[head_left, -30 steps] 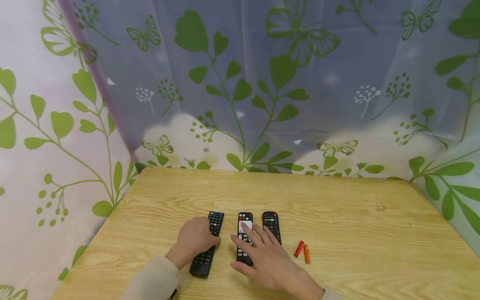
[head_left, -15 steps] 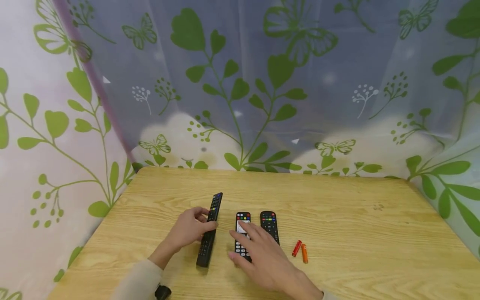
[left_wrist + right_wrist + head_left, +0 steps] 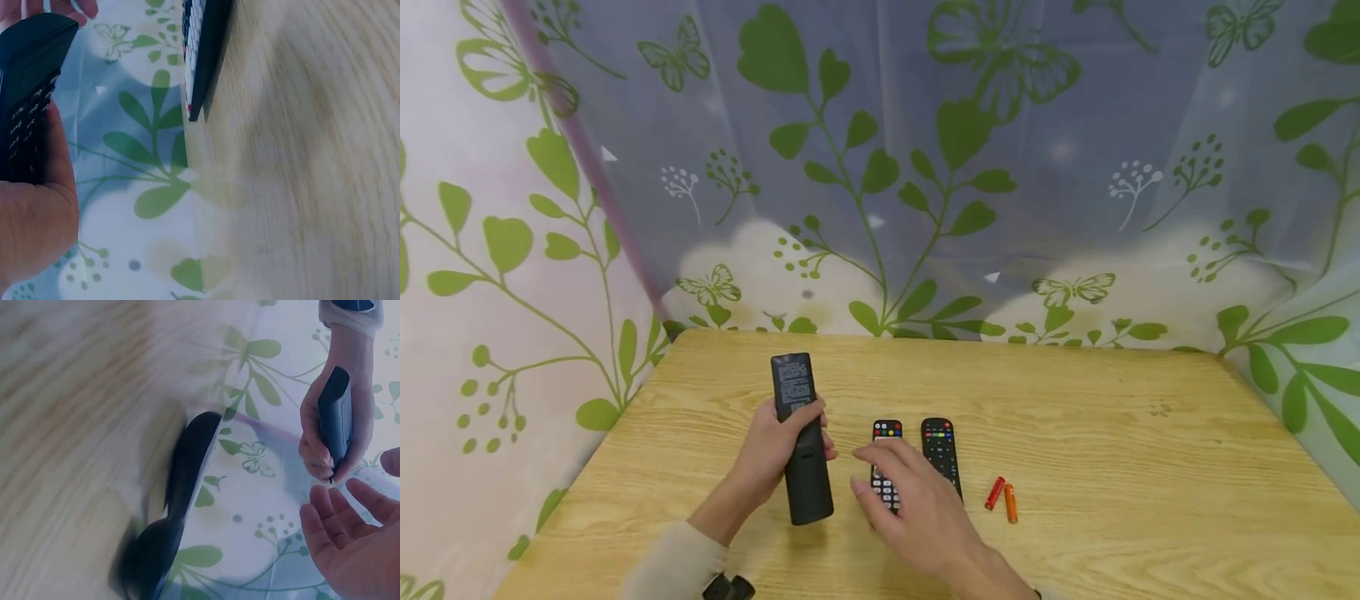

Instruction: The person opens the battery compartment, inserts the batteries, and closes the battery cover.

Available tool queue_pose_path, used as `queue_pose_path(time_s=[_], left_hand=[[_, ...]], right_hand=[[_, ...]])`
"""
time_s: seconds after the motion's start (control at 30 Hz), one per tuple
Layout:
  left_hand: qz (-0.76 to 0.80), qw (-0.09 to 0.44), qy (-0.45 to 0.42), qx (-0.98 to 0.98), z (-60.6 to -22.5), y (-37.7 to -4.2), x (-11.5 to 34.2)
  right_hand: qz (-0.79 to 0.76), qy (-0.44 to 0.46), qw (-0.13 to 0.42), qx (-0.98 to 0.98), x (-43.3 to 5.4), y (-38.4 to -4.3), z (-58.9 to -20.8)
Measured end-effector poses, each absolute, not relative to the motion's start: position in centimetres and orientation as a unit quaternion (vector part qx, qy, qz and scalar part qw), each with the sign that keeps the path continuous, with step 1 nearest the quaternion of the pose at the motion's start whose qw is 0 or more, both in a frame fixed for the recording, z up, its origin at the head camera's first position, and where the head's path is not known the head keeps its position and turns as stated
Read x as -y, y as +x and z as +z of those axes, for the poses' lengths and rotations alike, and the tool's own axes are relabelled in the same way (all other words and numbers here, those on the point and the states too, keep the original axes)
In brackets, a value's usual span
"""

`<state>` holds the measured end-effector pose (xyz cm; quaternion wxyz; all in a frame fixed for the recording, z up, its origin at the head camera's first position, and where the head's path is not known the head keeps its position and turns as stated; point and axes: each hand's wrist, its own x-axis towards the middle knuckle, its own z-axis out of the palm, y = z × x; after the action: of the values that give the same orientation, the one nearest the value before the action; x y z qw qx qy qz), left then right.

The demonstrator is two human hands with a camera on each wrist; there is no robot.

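Observation:
My left hand (image 3: 758,454) grips a long black remote control (image 3: 808,479), lifted off the table, its printed back and battery cover facing up. The thumb lies across the back. In the left wrist view, the keys of this remote (image 3: 28,125) show on its other side. My right hand (image 3: 921,512) hovers with loosely bent fingers over a second black remote with white keys (image 3: 886,492), covering part of it, and holds nothing. Beside it lies a third black remote (image 3: 940,454), partly hidden by that hand. A red battery (image 3: 995,493) and an orange battery (image 3: 1011,503) lie to the right.
The wood-grain table (image 3: 1112,467) stands against a curtain (image 3: 880,208) printed with green leaves and butterflies. Near the left sleeve there is a black wrist device (image 3: 728,587).
My left hand has lifted the long remote from the table and turned it over from keys up to back up. My right hand has stayed over the middle remote, its fingers now more bent.

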<state>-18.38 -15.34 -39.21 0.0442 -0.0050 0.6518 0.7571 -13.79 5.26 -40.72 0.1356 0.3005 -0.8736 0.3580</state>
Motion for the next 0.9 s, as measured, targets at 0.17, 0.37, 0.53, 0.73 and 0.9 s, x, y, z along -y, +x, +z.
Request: queue_pose_path(time_s=[0.17,0.37,0.53,0.73,0.9], left_hand=[[0.759,0.022,0.006,-0.651,-38.6,-17.8,14.5],[0.762,-0.003,0.026,-0.647,-38.1,-17.2,13.8],[0.760,-0.031,0.056,-0.646,-38.1,-16.7,13.1],[0.751,-0.057,0.077,-0.653,-38.0,-16.3,12.7],[0.730,-0.068,0.086,-0.674,-38.1,-16.2,12.4]], right_hand=[[0.374,0.320,0.157,0.856,-4.5,-13.2,-40.3],[0.389,0.337,0.160,0.843,-3.6,-12.8,-39.9],[0.369,0.343,0.167,0.848,-3.2,-12.8,-39.7],[0.365,0.340,0.129,0.857,-2.9,-12.8,-39.6],[0.381,0.335,0.103,0.856,-2.8,-12.8,-39.5]])
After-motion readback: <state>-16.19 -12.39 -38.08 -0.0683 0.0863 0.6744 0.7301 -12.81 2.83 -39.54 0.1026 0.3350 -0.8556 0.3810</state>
